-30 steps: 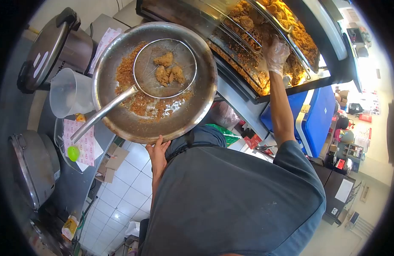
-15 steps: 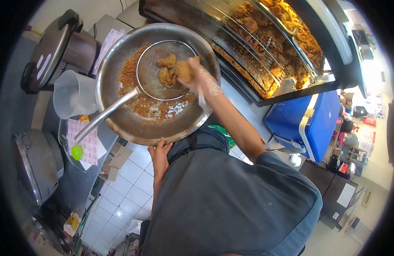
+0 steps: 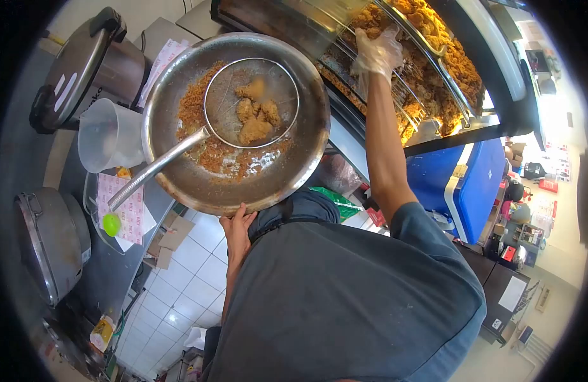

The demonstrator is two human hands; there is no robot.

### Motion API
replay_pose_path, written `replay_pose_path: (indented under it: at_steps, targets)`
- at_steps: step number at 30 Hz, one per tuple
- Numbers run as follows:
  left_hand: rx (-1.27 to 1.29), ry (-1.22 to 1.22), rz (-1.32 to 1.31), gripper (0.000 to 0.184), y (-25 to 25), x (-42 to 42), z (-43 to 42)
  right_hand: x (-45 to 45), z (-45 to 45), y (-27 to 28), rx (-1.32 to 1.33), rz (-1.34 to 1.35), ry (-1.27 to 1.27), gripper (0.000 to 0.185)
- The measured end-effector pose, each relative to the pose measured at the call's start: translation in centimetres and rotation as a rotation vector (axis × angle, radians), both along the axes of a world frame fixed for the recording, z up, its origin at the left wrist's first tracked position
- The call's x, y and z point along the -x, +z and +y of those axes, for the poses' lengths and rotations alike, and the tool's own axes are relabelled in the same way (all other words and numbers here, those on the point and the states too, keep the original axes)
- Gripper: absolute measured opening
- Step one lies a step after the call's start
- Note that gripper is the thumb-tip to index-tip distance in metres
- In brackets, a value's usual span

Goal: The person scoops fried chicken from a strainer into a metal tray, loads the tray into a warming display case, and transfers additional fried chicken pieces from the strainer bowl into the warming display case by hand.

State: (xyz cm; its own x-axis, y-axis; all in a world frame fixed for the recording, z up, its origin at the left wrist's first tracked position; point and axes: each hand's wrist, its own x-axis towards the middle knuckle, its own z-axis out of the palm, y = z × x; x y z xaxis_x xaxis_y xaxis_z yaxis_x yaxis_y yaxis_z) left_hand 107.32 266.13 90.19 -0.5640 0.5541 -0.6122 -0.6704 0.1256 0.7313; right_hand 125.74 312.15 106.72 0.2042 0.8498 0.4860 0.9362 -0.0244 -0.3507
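Observation:
My left hand (image 3: 238,230), bare, grips the near rim of a wide metal basin (image 3: 243,202). Inside the basin lies a round wire skimmer (image 3: 225,120), its long handle reaching over the left rim. Several pieces of fried chicken (image 3: 256,130) rest on the skimmer's mesh, with loose brown crumbs (image 3: 193,105) around it. My right hand (image 3: 378,52), in a clear plastic glove, is inside the lit display case (image 3: 427,143), its thumb and fingers apart at the fried chicken (image 3: 369,18) on the wire rack. Its fingertips are partly hidden among the pieces.
A blue cooler box (image 3: 450,184) stands below the case at right. To the left are a lidded pressure cooker (image 3: 116,70), a clear plastic jug (image 3: 109,137), a tray with printed paper (image 3: 125,197) and a large pot (image 3: 55,248). Metal rack bars cross the case opening.
My right hand has left the skimmer and moved up and right into the display case. The chicken piece it held is now with the others on the skimmer. My left hand stays on the rim.

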Motion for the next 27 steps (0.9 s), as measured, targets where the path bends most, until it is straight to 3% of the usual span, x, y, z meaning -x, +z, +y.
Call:
replay_pose_path:
  at_steps: [3,4,6,11,16,19,20,21,24,27]
  targets:
    - [0.002,0.006,-0.001,0.048,0.2,0.1,0.5,0.7,3.0,1.1,0.142,0.061,-0.03,0.095]
    - [0.01,0.009,0.0,0.047,0.6,0.0,0.5,1.7,3.9,2.1,0.246,0.134,-0.156,0.092]
    - [0.016,0.005,-0.005,0.047,0.5,-0.1,0.0,1.7,4.1,1.5,0.263,-0.266,-0.055,0.091]
    - [-0.016,0.001,-0.019,0.048,-0.2,0.1,0.2,2.9,5.8,0.5,0.238,0.281,-0.282,0.086]
    - [-0.019,0.012,-0.012,0.05,0.0,-0.1,-0.1,2.2,3.7,0.8,0.038,0.381,-0.299,0.067]
    - [-0.013,-0.005,-0.02,0.052,0.0,0.2,0.1,-0.3,5.2,-0.9,-0.233,0.909,-0.088,0.062]
    - [-0.012,-0.011,-0.025,0.052,0.0,0.2,0.0,-3.0,10.6,-5.5,-0.276,0.617,-0.051,0.06]
    - [-0.015,-0.017,-0.02,0.053,-0.1,0.2,0.0,-3.0,10.5,-5.4,-0.344,0.324,-0.047,0.058]
    - [-0.007,-0.031,-0.004,0.055,-0.5,0.4,-0.1,-3.5,6.8,-2.4,-0.145,0.665,-0.074,0.054]
    - [0.019,-0.031,-0.003,0.057,-0.7,0.5,-0.2,-1.6,1.9,0.2,-0.12,0.4,-0.213,0.05]
